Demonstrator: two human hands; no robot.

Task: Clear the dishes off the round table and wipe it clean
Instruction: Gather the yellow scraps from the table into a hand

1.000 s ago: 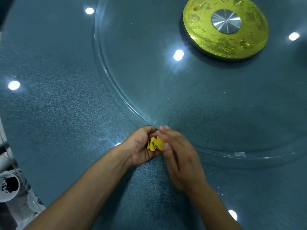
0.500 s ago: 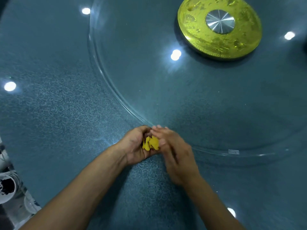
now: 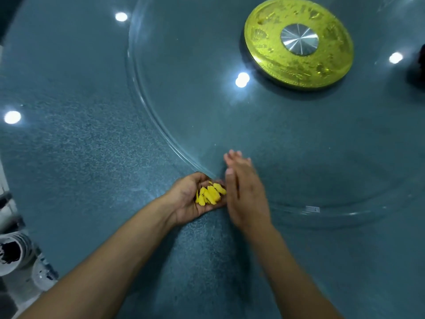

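The right hand (image 3: 243, 192) is smeared by motion blur. At the lower left edge, white dishes (image 3: 13, 254) are cut off; a dark object (image 3: 418, 65) at the right edge cannot be identified.

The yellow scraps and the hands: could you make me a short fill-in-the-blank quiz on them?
1. The yellow scraps lie in the cupped ___ hand.
2. The right hand has ___ fingers and holds nothing.
3. The gold disc has a ___ centre.

Missing words: left; straight; silver

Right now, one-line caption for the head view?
Left hand cups yellow scraps on the round table; right hand flat beside.
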